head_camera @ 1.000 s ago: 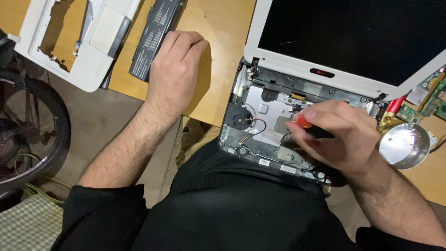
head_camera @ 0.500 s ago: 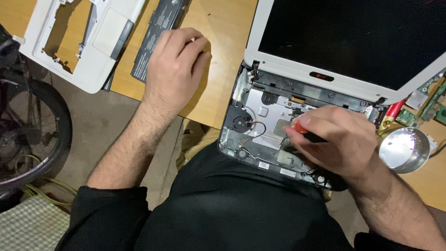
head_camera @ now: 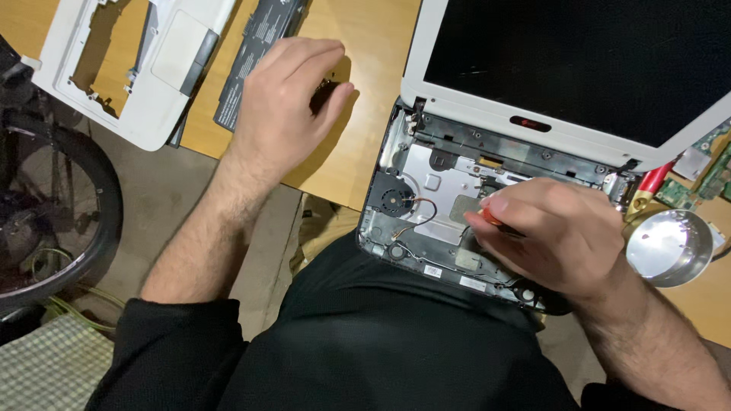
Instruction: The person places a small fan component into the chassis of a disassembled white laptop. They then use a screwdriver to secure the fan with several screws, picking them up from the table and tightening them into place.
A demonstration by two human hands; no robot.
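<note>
Beside left hand (head_camera: 282, 106), black labelled battery (head_camera: 255, 46) on table (head_camera: 365, 61).

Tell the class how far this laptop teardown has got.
Done: the white palm-rest cover and black battery lie removed on the table. In hand: the right hand works a red-handled screwdriver inside the open laptop base. Left: fan and metal plate remain installed.

We see our right hand (head_camera: 560, 240) closed around a red-handled screwdriver (head_camera: 491, 221), its tip down inside the opened laptop base (head_camera: 426, 190), just right of the small fan (head_camera: 394, 201). Our left hand (head_camera: 285, 103) rests on the wooden table (head_camera: 365, 68), fingers curled over something small and dark, beside the black battery (head_camera: 259, 46).
</note>
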